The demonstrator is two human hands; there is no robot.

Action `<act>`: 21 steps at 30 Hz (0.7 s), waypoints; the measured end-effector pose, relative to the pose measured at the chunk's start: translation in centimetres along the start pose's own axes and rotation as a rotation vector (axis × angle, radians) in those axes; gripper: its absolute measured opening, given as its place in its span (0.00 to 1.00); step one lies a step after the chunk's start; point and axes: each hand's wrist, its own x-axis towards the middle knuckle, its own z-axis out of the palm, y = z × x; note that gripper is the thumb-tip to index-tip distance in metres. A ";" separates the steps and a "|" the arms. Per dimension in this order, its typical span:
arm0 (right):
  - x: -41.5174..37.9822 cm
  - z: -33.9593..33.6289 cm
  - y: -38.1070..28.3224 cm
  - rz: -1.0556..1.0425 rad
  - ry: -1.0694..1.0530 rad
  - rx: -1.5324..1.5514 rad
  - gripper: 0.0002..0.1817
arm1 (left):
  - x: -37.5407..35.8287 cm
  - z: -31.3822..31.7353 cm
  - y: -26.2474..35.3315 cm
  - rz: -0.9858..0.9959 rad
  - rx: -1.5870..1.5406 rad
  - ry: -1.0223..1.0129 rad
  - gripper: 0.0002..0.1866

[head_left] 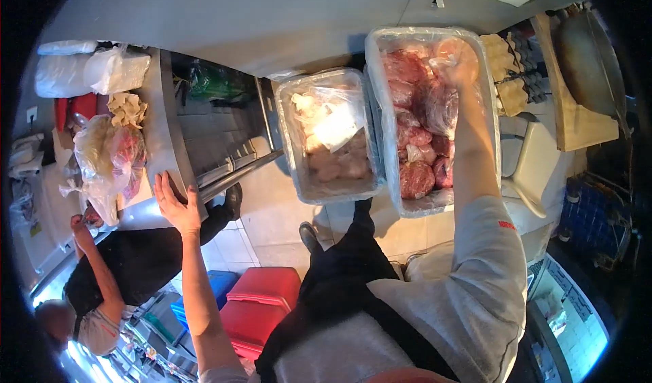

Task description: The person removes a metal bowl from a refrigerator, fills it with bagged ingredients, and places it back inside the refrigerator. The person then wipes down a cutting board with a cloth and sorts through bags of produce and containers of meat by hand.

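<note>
My right hand (pixel 458 62) reaches down into the far end of a large plastic-lined tub (pixel 375 104). Its fingers are blurred among packs of red meat (pixel 415 135) wrapped in clear film, so I cannot tell what they grip. Left of that tub stands a smaller lined tub (pixel 286 135) with pale pieces of meat (pixel 336 165) and a clear bag over part of them, under bright glare. My left hand (pixel 178 205) is open, fingers spread, at the edge of the steel counter (pixel 163 138), away from both tubs.
Plastic bags of food (pixel 102 152) lie on the left counter, where another person (pixel 102 301) works. Red boxes (pixel 261 305) stand on the floor behind me. Egg trays (pixel 506 70), a white chair (pixel 533 169) and a large pan (pixel 587 67) are at right.
</note>
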 end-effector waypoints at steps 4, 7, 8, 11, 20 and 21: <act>-0.9 -6.6 -6.7 0.015 -0.344 -0.312 0.36 | 0.1 0.0 -0.1 -0.010 -0.034 -0.020 0.33; 0.0 -2.6 -3.0 -0.013 -0.329 -0.146 0.27 | 0.1 -0.1 0.2 -0.004 -0.036 -0.036 0.33; 0.0 -1.7 -2.7 0.083 -0.302 -0.045 0.23 | 0.1 -0.1 0.2 -0.001 -0.047 -0.034 0.33; -0.4 -3.0 -5.0 0.233 -0.322 0.018 0.16 | 0.1 -0.1 0.2 -0.009 -0.039 -0.033 0.32; -4.1 -8.0 -8.8 -0.029 -0.429 -0.313 0.12 | -0.3 0.0 -0.3 0.001 -0.003 -0.005 0.34; -4.4 -8.5 -8.7 -0.056 -0.414 -0.332 0.12 | -0.2 0.0 -0.2 -0.006 -0.014 0.009 0.34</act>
